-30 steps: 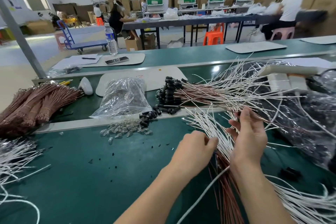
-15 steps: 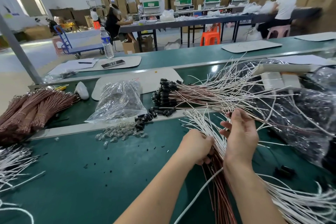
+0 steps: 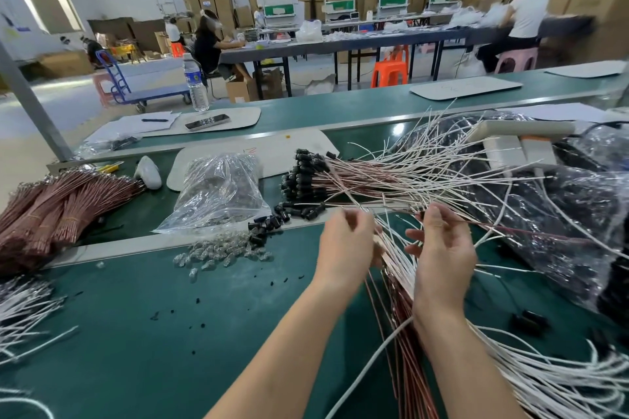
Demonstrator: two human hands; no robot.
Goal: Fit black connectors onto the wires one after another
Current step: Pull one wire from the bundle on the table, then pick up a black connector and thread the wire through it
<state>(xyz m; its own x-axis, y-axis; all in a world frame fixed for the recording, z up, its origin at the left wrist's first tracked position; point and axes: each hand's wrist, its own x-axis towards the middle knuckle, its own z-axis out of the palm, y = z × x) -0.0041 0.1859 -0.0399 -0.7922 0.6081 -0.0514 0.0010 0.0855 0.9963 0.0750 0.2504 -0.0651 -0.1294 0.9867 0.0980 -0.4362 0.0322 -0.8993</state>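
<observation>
A fan of white and copper wires [image 3: 401, 269] lies on the green belt [image 3: 170, 333] under my hands. My left hand [image 3: 343, 241] has its fingers curled at the fan's left edge and seems to grip several wires. To the right, my right hand [image 3: 442, 252] pinches one thin copper wire [image 3: 503, 231] between thumb and forefinger; a dark tip shows at the pinch. Loose black connectors [image 3: 269, 224] lie just left of my left hand. Behind them lies a heap of wires with black connectors fitted [image 3: 306, 177].
A clear plastic bag [image 3: 221, 194] and small clear parts [image 3: 221, 252] sit left of the connectors. Copper wire bundles [image 3: 58, 207] and white wires [image 3: 23, 313] lie at far left. A dark plastic bag [image 3: 571, 214] and a white box [image 3: 510, 143] fill the right.
Both hands have risen from the wire fan and moved away from me. The right hand has drawn one copper wire out to the right. The left hand has lifted off the belt.
</observation>
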